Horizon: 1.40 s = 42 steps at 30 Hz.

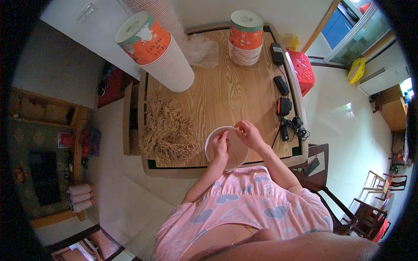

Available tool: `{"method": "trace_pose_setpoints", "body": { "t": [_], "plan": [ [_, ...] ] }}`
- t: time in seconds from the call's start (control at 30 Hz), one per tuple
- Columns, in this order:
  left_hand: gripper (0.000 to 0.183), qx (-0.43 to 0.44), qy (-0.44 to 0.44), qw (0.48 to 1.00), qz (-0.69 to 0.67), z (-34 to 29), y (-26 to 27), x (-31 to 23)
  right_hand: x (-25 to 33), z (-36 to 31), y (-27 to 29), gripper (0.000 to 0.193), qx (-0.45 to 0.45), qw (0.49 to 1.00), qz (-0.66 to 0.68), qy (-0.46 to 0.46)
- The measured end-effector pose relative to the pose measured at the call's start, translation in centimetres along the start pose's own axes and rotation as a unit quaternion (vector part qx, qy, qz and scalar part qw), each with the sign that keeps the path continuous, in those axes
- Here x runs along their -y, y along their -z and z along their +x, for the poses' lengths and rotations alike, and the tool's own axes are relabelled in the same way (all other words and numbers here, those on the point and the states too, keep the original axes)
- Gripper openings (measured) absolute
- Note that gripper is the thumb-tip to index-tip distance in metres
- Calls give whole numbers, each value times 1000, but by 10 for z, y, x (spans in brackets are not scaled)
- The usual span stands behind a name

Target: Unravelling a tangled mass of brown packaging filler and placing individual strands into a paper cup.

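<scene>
A white paper bucket stands with its open top toward me at the table's near edge. My left hand reaches inside it, its fingers pinched together near the far wall. A thin tan cord trails down inside the bucket from about these fingers; its upper end is hidden. At the far right of the rim, my right hand pinches the bucket's edge between thumb and fingers. To the left lies a loose heap of tan cords.
A tall leaning stack of paper buckets and a shorter stack stand at the back of the wood-grain table. Clear plastic wrap lies between them. Black adapters and cables line the right edge, beside a red stool.
</scene>
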<state>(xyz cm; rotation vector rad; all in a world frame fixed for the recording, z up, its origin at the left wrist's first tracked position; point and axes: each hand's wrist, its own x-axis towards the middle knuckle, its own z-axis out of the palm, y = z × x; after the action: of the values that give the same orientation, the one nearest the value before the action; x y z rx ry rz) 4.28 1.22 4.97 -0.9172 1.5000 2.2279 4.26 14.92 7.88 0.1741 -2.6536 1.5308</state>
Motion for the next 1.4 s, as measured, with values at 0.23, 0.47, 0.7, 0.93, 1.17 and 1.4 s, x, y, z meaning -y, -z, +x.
{"method": "trace_pose_setpoints", "body": {
  "t": [0.23,0.47,0.7,0.93,1.17,1.4],
  "plan": [
    [5,-10,12,1000,-10,1,-1,2,-1,0,-1,14,0,1000,-7,-1],
    [6,-9,4,1000,-14,4,-4,4,-28,8,-13,15,9,992,98,-82],
    [5,10,-18,999,-36,7,-2,6,-45,37,-14,23,204,902,301,-233],
    [4,20,-1,998,-53,7,-1,6,-59,37,-21,20,219,844,407,-273],
    [7,26,8,998,-65,12,4,11,-51,36,-20,17,214,855,371,-292],
    [10,7,7,999,-47,10,-1,6,-62,35,-25,17,220,850,415,-239]
  ]
}}
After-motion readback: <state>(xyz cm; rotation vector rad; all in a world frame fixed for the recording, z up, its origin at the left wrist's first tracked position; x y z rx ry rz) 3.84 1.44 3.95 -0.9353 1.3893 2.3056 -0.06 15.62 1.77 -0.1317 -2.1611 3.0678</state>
